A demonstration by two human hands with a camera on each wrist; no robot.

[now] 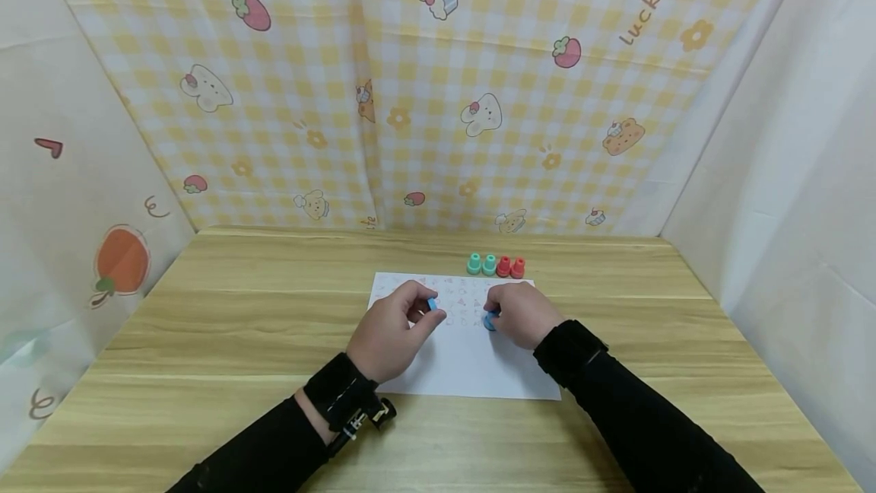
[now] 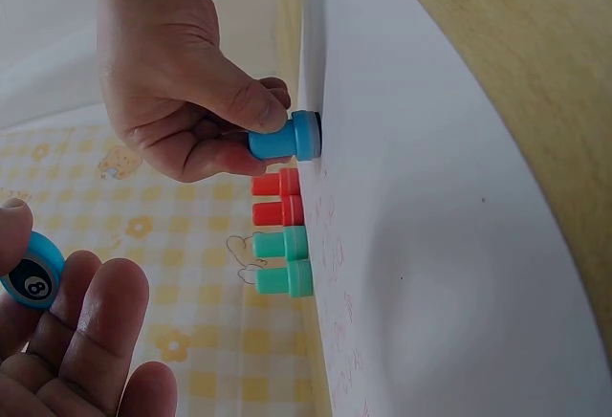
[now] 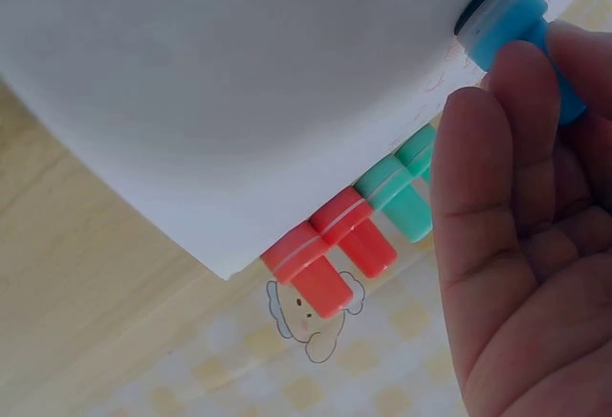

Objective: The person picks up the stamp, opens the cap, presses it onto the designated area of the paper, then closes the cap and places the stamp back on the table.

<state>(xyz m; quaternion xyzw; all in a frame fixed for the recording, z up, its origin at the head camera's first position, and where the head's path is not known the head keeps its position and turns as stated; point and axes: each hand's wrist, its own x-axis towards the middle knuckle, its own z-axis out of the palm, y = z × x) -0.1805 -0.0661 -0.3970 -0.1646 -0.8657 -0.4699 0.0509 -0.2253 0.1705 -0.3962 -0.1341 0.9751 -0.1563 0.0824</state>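
Over the white paper [image 1: 472, 367], my right hand [image 1: 525, 315] pinches a blue stamp [image 2: 282, 140] by its narrow handle. The stamp's dark face is turned down, right at the paper's surface. To its left, my left hand [image 1: 391, 335] holds a small blue cap [image 2: 57, 256] between thumb and fingers, above the sheet. A black picture with a white 8 shows on the cap's end in the left wrist view. Rows of small reddish printed marks [image 1: 461, 301] run across the far half of the sheet, partly covered by both hands.
Beyond the paper's far edge stand two green stamps [image 1: 474, 264] and two red stamps [image 1: 518, 268] in a row. The wood-grain table [image 1: 274, 303] meets a yellow checked cloth [image 1: 438, 166] at the back. White cloth [image 1: 787, 196] hangs on both sides.
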